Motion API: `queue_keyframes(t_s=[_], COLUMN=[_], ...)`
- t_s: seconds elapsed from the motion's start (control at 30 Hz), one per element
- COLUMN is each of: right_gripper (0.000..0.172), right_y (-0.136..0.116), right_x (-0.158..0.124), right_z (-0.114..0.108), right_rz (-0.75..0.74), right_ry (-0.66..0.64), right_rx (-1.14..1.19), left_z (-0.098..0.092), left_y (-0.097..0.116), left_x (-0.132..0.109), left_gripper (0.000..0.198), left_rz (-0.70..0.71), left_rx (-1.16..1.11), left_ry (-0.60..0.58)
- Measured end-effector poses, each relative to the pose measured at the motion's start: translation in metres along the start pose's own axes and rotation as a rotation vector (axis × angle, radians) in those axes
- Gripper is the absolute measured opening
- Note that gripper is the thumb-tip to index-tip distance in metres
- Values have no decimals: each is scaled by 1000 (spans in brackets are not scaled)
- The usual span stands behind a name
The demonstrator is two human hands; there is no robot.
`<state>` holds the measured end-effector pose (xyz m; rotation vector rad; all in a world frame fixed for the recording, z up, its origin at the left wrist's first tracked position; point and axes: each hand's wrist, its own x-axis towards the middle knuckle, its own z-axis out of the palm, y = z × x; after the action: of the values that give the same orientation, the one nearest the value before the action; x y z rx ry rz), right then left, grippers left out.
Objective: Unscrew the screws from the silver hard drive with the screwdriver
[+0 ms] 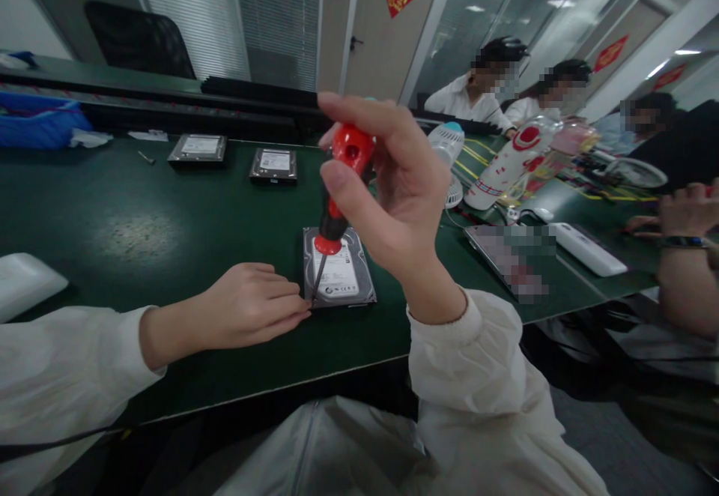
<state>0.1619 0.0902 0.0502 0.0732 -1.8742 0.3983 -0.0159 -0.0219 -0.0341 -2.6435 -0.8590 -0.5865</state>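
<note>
A hard drive (pixel 351 275) with a white label lies flat on the green table in front of me. My right hand (pixel 401 189) is closed around the red and black handle of a screwdriver (pixel 327 245). Its shaft slants down to the drive's near left corner. At that same corner are the fingertips of my left hand (pixel 252 305), pressed together beside the screwdriver tip. Whatever they may pinch there is hidden or too small to tell.
Two more hard drives, one at the left (pixel 198 149) and one nearer the middle (pixel 273 165), lie farther back. A small screw-like piece (pixel 146 157) and a blue bin (pixel 42 121) are at left. At right are a white bottle (pixel 499 166), a fan (pixel 448 147) and a co-worker's hand (pixel 690 211).
</note>
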Motion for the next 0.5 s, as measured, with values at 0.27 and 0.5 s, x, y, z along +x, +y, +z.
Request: queue_keyframes(t_s=[0.27, 0.5], right_gripper=[38, 29], right_y=[4, 1], right_x=[0, -1], right_z=[5, 5], right_rz=[-40, 1], right_ry=[-40, 78], right_rx=[-8, -104], left_z=[2, 2], left_y=[0, 0], left_x=[-2, -2], left_gripper=[15, 15], left_rz=[2, 2], left_rx=[-1, -11], left_ry=[-15, -8])
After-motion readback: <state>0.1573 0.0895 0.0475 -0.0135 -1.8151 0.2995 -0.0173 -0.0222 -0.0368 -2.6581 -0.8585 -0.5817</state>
